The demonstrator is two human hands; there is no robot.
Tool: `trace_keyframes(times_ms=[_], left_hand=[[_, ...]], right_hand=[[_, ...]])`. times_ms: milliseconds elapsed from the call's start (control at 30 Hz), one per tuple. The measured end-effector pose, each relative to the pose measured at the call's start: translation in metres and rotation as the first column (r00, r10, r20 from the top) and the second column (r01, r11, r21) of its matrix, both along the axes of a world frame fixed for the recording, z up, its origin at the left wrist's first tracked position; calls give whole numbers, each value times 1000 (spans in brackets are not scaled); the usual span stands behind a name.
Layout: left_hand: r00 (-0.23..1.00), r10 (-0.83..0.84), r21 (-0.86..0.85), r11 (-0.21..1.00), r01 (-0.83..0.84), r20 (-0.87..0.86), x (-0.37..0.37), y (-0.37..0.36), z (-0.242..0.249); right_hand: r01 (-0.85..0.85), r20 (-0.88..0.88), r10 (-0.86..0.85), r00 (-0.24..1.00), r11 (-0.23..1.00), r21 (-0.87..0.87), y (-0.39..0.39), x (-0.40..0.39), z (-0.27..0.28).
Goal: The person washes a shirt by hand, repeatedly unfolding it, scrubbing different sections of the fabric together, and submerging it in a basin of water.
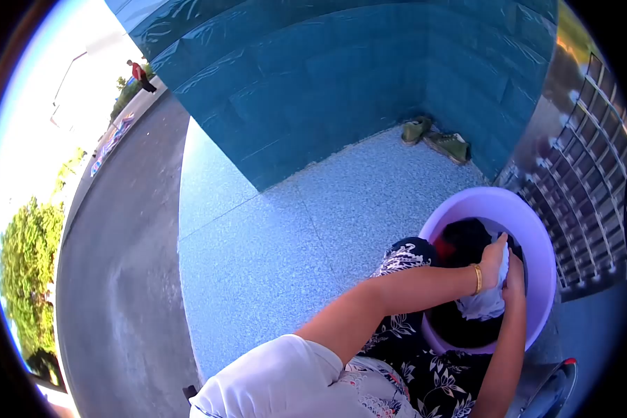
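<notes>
White wet cloth (486, 301) is bunched between your two hands inside the lavender plastic basin (536, 230), and both sets of fingers are curled tight on it. Your left hand (493, 263), the one with the gold bangle (477, 278) at the wrist, clamps the upper end of the bundle; your right hand (514, 277) comes up from below and grips it from the far side, so the two hands press against each other with the cloth between them. The cloth hangs down from that grip, its long axis running roughly from your fingers towards the near wall of the basin. Beneath it lie dark garments, with a patch of red cloth (444, 249) at the left. Outward, the basin sits on the speckled floor (292, 230) against your floral-printed lap (425, 355), and a pair of green shoes (435, 138) rests well apart by the blue-tiled wall (341, 76).
</notes>
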State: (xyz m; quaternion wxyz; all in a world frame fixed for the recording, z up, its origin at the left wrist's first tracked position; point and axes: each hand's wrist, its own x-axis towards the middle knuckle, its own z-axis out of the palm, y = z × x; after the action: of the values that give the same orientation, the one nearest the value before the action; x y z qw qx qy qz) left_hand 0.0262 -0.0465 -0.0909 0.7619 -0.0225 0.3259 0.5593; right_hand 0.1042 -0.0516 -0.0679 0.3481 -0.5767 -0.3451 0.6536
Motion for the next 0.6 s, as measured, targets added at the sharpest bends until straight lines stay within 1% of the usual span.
trace_keyframes(times_ms=[33, 67, 100, 133, 167, 200, 233, 300, 333, 400, 433, 500, 567, 600], left_hand=[[991, 44, -7, 999, -46, -126, -1, -2, 4], [980, 70, -29, 997, -77, -184, -6, -7, 15], [945, 84, -32, 995, -99, -316, 1, -3, 1], [884, 66, -7, 997, -78, -463, 0, -9, 5], [799, 50, 11, 998, -54, -600, -1, -14, 9], [782, 41, 54, 998, -10, -622, 4, -10, -4], [844, 45, 62, 998, -14, -535, 1, -11, -1], [898, 52, 151, 988, 16, -437, -5, -2, -7], [897, 62, 153, 988, 7, -439, -5, 3, -10], [894, 2, 154, 985, 75, -449, -5, 5, -10], [893, 9, 155, 986, 68, -450, -4, 1, -6], [927, -72, 60, 993, 101, -368, 5, -12, 5], [939, -55, 32, 997, 70, -340, 12, -12, 4], [904, -70, 58, 993, 104, -421, 10, -10, 4]], right_hand=[[-17, 212, -25, 977, 981, 192, 8, 10, -20], [-65, 400, -98, 911, 926, 373, 13, 12, -31], [-78, 397, -85, 914, 922, 378, 10, 6, -27], [-132, 573, -248, 781, 832, 539, 3, -5, -14], [-222, 669, -433, 604, 714, 664, -4, -15, -3], [-236, 613, -482, 626, 632, 738, -11, -23, 3], [-239, 607, -479, 634, 625, 743, -17, -31, 10], [-225, 470, -422, 775, 511, 830, -31, -41, 24], [-258, 479, -401, 781, 491, 832, -36, -44, 27], [-267, 481, -389, 786, 488, 831, -36, -41, 26], [-273, 485, -384, 786, 489, 829, -34, -39, 24], [-264, 476, -405, 780, 477, 838, -22, -25, 14], [-213, 534, -476, 698, 574, 790, -8, -12, 8], [-203, 533, -494, 687, 573, 794, -4, -10, 6]])
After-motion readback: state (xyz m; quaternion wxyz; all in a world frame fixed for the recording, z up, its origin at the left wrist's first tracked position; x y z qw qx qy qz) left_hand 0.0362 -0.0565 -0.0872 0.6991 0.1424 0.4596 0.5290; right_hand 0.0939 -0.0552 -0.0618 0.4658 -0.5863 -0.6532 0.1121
